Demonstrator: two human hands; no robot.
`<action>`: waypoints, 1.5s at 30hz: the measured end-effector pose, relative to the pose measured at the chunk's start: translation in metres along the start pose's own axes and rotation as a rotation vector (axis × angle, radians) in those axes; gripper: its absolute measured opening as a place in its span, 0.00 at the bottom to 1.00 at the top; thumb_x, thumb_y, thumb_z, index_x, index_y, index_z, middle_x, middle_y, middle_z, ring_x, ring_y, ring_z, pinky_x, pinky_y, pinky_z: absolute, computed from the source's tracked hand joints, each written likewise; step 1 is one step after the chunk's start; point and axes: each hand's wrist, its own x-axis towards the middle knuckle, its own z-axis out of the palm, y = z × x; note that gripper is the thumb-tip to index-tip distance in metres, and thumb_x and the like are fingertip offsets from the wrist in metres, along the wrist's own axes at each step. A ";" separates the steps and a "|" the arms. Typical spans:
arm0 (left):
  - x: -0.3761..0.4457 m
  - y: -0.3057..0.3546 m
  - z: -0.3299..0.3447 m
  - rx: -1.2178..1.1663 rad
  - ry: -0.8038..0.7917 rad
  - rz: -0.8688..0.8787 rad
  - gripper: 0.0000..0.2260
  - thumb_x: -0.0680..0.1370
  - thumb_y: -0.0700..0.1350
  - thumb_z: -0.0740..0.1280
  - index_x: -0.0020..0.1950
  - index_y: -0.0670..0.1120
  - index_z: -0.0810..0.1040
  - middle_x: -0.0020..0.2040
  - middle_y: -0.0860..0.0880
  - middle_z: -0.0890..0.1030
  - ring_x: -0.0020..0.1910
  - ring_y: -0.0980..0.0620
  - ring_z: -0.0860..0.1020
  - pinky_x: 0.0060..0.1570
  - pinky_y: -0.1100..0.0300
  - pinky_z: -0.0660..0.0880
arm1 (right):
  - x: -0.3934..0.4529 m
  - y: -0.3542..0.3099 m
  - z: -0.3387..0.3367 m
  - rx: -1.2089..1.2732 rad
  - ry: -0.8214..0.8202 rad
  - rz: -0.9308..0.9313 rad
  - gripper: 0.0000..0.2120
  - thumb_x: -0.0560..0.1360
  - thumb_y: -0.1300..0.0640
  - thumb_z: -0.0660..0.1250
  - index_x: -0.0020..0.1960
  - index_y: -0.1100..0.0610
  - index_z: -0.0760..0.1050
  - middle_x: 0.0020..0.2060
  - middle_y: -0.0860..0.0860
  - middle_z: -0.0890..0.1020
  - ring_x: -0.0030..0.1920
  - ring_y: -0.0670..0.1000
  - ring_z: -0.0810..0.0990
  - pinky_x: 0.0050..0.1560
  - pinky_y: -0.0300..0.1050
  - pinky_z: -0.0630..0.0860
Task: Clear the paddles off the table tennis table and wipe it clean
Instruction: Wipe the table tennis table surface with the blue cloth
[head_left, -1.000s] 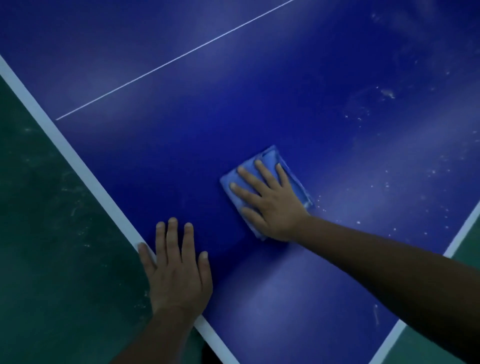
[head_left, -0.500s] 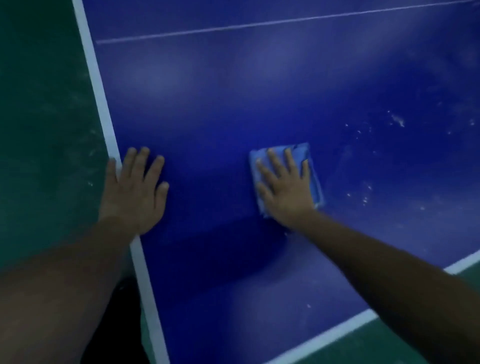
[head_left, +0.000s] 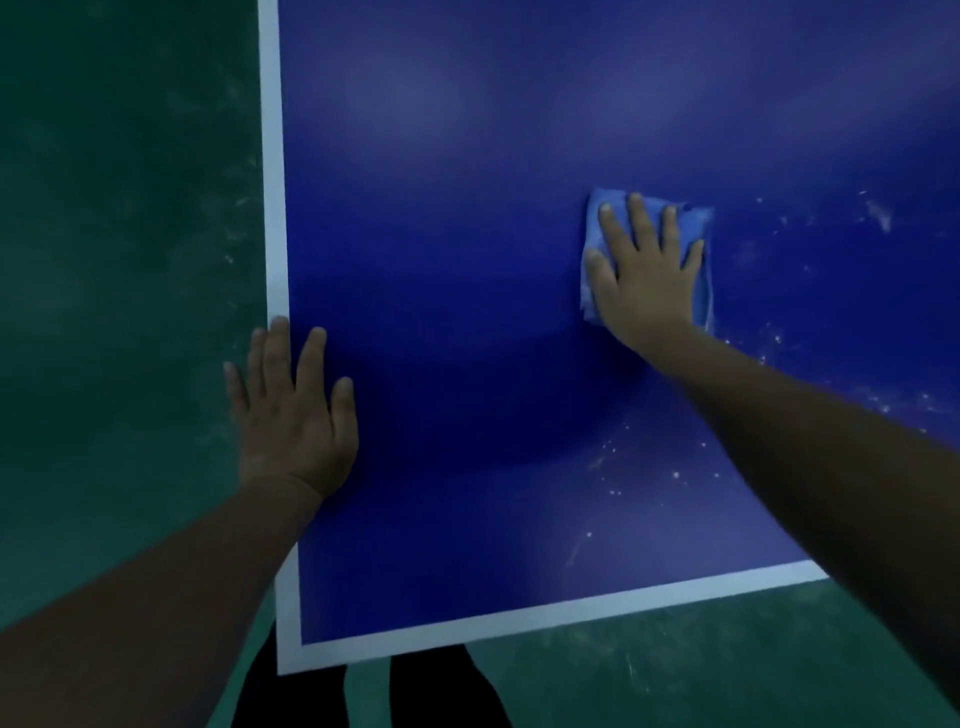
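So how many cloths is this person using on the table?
1. A single blue cloth lies on the blue table, pressed flat under the right hand. The left hand holds none; it rests bare at the table's left edge. No other shows.

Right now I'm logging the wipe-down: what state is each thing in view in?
Left hand: flat, fingers straight, resting on the table's left edge.
Right hand: flat, pressing the cloth.
Blue cloth: folded, flat on the table under the right hand.
Table: no paddles in view; white specks at right and near corner.
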 end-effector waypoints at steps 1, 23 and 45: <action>0.001 -0.001 0.001 -0.008 0.006 0.004 0.30 0.81 0.58 0.47 0.80 0.48 0.57 0.82 0.43 0.50 0.81 0.45 0.46 0.78 0.43 0.39 | -0.024 -0.005 0.005 -0.024 0.018 -0.056 0.29 0.83 0.38 0.44 0.82 0.43 0.50 0.82 0.48 0.50 0.81 0.60 0.46 0.75 0.71 0.45; 0.000 -0.003 0.002 -0.075 0.085 0.095 0.27 0.83 0.53 0.51 0.80 0.44 0.56 0.81 0.38 0.49 0.80 0.38 0.47 0.78 0.41 0.46 | -0.270 -0.038 0.044 -0.047 -0.021 -0.162 0.27 0.84 0.38 0.43 0.81 0.43 0.52 0.82 0.47 0.51 0.81 0.59 0.46 0.74 0.73 0.47; 0.001 -0.003 0.003 -0.087 0.089 0.094 0.28 0.83 0.55 0.49 0.81 0.45 0.55 0.82 0.39 0.47 0.81 0.38 0.45 0.78 0.42 0.46 | -0.277 -0.042 0.041 -0.100 -0.073 -0.081 0.28 0.81 0.38 0.40 0.80 0.43 0.46 0.81 0.48 0.46 0.81 0.61 0.47 0.73 0.75 0.51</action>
